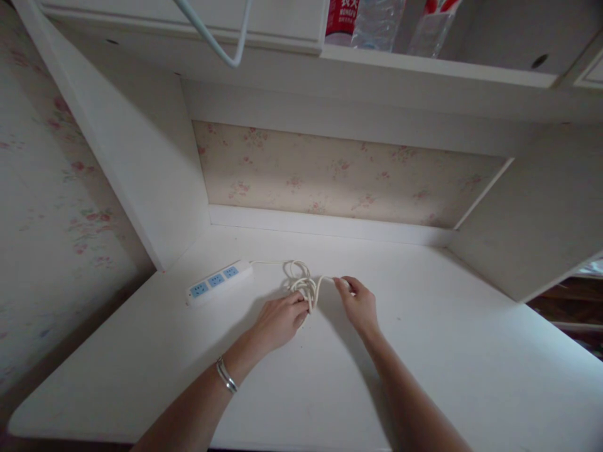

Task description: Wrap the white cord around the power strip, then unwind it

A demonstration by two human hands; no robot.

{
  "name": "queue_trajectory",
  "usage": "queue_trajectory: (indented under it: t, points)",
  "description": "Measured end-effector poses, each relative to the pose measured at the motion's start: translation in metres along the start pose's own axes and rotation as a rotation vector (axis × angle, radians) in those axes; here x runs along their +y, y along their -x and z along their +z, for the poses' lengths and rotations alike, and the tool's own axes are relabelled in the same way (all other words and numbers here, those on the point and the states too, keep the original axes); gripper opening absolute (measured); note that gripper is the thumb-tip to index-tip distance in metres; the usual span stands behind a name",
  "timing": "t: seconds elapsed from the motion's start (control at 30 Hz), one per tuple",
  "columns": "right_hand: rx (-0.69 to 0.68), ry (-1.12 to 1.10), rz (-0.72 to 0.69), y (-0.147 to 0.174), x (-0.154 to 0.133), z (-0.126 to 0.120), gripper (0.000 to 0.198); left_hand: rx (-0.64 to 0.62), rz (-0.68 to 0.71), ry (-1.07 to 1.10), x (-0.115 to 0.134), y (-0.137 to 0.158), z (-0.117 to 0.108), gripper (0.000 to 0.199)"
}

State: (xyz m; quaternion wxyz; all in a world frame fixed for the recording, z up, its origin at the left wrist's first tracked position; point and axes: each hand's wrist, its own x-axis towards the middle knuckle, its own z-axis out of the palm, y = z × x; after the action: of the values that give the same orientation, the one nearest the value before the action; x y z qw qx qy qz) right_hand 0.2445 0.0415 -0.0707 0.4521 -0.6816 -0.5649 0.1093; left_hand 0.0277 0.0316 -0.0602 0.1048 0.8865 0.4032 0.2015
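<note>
A white power strip [219, 282] with blue socket faces lies on the desk, left of my hands. From its right end runs a white power cord [301, 282], looped in a loose tangle near the middle. My left hand [282, 319], with a silver bracelet on the wrist, is closed on the near side of the tangled loops. To the right, my right hand [358, 306] pinches the cord's other end, where a white plug [346, 284] partly shows between the fingers. The fingers cover most of the plug.
The white desk [447, 351] has side panels left and right. Overhead runs a shelf [438, 68] bearing a red-labelled bottle [342, 22] and clear plastic bottles [378, 24]. A pale, bent rod-like loop [233, 61] hangs down at the top. Floral wallpaper [339, 172] covers the back.
</note>
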Motion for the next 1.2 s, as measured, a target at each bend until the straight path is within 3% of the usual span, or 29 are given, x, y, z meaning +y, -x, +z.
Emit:
queue_trajectory:
  t: [0.17, 0.43, 0.6, 0.73, 0.87, 0.97, 1.2]
  points:
    - [-0.066, -0.148, -0.025, -0.004, 0.006, -0.003, 0.042, 0.148, -0.15, 0.042, 0.001, -0.004, -0.006, 0.026]
    - [-0.409, -0.279, -0.116, -0.004, -0.003, -0.022, 0.034, 0.212, -0.371, 0.161, -0.011, -0.005, -0.016, 0.027]
    - [-0.559, -0.247, -0.198, -0.001, -0.01, -0.033, 0.031, 0.225, -0.268, 0.128, -0.02, -0.002, -0.017, 0.025]
    - [-0.643, -0.222, -0.259, 0.006, -0.02, -0.027, 0.031, 0.217, -0.202, 0.033, -0.013, -0.001, -0.018, 0.027]
    - [-0.652, -0.295, -0.307, 0.019, -0.034, -0.007, 0.029, 0.162, -0.092, -0.025, 0.002, -0.001, -0.013, 0.019]
    - [-0.592, -0.365, -0.36, 0.025, -0.038, 0.006, 0.026, 0.156, -0.143, 0.0, 0.007, -0.001, -0.011, 0.019]
    - [-0.464, -0.345, -0.453, 0.021, -0.027, 0.011, 0.029, 0.138, -0.098, 0.295, 0.005, 0.0, -0.018, 0.025]
